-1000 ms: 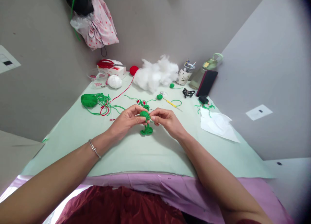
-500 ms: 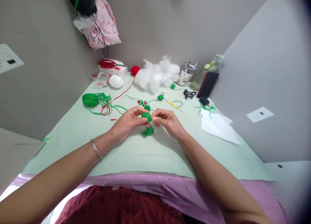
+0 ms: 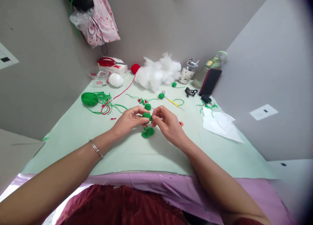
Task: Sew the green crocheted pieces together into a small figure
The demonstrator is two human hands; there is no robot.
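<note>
One green crochet ball (image 3: 146,116), ctr of frame.
L hand (image 3: 127,122) pinches it, prob. to steady it; R hand (image 3: 169,124) pinches at its edge, on what can't tell. Hook (image 3: 173,103) near, right of ctr, prob. kept handy.

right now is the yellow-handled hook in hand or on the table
On the table: the yellow-handled hook lies beyond the right hand, with nothing holding it.

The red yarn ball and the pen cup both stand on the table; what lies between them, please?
In the head view, a fluffy heap of white stuffing lies between the red yarn ball and the pen cup.
</note>
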